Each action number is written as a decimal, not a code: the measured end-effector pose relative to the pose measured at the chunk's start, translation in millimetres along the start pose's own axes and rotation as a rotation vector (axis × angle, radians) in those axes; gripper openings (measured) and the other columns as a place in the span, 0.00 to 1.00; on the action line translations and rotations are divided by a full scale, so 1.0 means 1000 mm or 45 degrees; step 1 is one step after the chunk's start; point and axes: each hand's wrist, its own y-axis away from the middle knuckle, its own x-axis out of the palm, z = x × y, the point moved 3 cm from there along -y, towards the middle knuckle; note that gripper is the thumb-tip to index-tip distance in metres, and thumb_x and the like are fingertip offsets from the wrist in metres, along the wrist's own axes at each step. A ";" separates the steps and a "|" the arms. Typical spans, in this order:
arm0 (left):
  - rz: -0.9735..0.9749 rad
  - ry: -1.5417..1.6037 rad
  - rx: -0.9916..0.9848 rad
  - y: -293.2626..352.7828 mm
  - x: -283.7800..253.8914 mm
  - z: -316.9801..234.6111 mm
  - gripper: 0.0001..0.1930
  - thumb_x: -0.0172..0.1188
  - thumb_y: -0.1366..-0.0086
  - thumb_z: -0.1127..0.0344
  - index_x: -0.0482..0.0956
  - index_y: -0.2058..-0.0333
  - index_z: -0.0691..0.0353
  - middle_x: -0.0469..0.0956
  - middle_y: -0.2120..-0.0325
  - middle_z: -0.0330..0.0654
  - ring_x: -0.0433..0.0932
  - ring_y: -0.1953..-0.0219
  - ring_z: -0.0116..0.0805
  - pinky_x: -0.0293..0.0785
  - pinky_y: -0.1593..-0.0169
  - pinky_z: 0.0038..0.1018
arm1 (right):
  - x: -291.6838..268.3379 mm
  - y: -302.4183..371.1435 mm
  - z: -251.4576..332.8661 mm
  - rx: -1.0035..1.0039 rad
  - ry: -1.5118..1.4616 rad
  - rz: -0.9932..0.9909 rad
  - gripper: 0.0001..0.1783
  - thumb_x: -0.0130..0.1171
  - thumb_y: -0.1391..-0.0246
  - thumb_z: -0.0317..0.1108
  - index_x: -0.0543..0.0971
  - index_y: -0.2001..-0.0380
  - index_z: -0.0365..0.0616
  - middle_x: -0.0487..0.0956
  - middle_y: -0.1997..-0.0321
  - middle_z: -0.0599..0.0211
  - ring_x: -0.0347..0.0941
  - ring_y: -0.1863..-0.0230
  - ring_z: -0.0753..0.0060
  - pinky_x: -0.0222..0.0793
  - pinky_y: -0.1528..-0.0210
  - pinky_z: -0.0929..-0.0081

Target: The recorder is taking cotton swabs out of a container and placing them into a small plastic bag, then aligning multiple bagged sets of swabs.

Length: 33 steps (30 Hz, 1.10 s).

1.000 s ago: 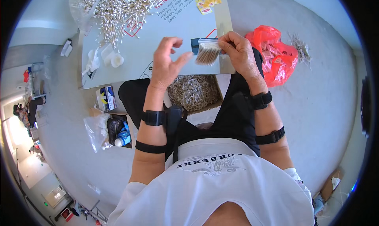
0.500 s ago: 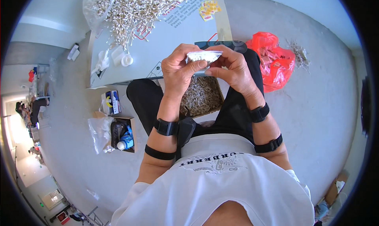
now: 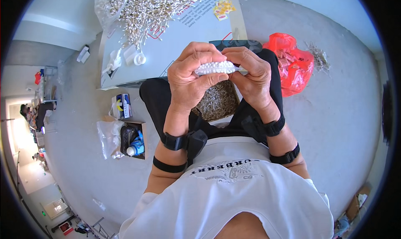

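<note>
A small clear plastic bag packed with cotton swabs point(image 3: 215, 67) is between my hands, its white tips bunched toward me. My left hand point(image 3: 187, 78) is closed round the bag's left side, thumb below and fingers above. At the right end, my right hand point(image 3: 255, 78) pinches the bag's edge between thumb and fingers. Below them, between my knees, stands an open box point(image 3: 237, 98) of loose thin sticks that look like cotton swabs. A large heap of cotton swabs point(image 3: 148, 14) lies on the table beyond.
The pale blue table point(image 3: 184, 40) holds a clear bag point(image 3: 106, 7), a small white tub point(image 3: 139, 58) and yellow packets point(image 3: 224, 8). A red plastic bag point(image 3: 292, 70) sits on the floor at right. At left stands a carton point(image 3: 144, 141) with a blue bottle point(image 3: 135, 148).
The bag has been tilted and squeezed, so its row of white swab tips now faces me. My right hand has shifted slightly to the right along its edge.
</note>
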 end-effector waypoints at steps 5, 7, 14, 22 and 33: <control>0.067 -0.028 0.046 -0.001 0.000 -0.004 0.17 0.75 0.56 0.71 0.84 0.65 0.63 0.79 0.63 0.40 0.78 0.59 0.28 0.76 0.59 0.22 | -0.002 0.001 0.005 -0.076 0.026 0.001 0.19 0.61 0.62 0.12 0.80 0.63 0.37 0.81 0.60 0.61 0.77 0.64 0.72 0.72 0.66 0.79; 0.059 -0.083 0.071 -0.001 0.002 -0.001 0.15 0.73 0.53 0.70 0.84 0.64 0.64 0.79 0.63 0.40 0.76 0.56 0.28 0.75 0.56 0.23 | -0.002 0.001 0.001 -0.007 0.007 -0.009 0.18 0.62 0.60 0.12 0.79 0.63 0.37 0.81 0.62 0.62 0.77 0.66 0.75 0.73 0.67 0.80; -0.160 0.553 -0.681 0.024 0.024 0.067 0.11 0.59 0.36 0.69 0.82 0.56 0.64 0.80 0.61 0.38 0.73 0.54 0.26 0.69 0.48 0.26 | 0.011 0.021 -0.078 0.592 -0.270 -0.062 0.09 0.62 0.50 0.20 0.78 0.64 0.37 0.81 0.68 0.70 0.77 0.69 0.83 0.72 0.68 0.84; -0.220 0.624 -0.820 0.045 0.029 0.149 0.11 0.56 0.35 0.72 0.81 0.56 0.67 0.80 0.57 0.41 0.74 0.56 0.25 0.69 0.49 0.25 | 0.021 0.033 -0.135 0.808 -0.475 -0.056 0.11 0.62 0.45 0.26 0.80 0.57 0.37 0.81 0.69 0.69 0.77 0.69 0.82 0.72 0.67 0.84; -0.218 0.687 -0.787 0.054 0.030 0.171 0.09 0.58 0.39 0.73 0.82 0.61 0.69 0.81 0.56 0.49 0.77 0.53 0.34 0.71 0.46 0.28 | 0.023 0.044 -0.158 0.899 -0.552 -0.086 0.08 0.64 0.46 0.29 0.81 0.63 0.39 0.81 0.71 0.71 0.75 0.71 0.83 0.71 0.70 0.84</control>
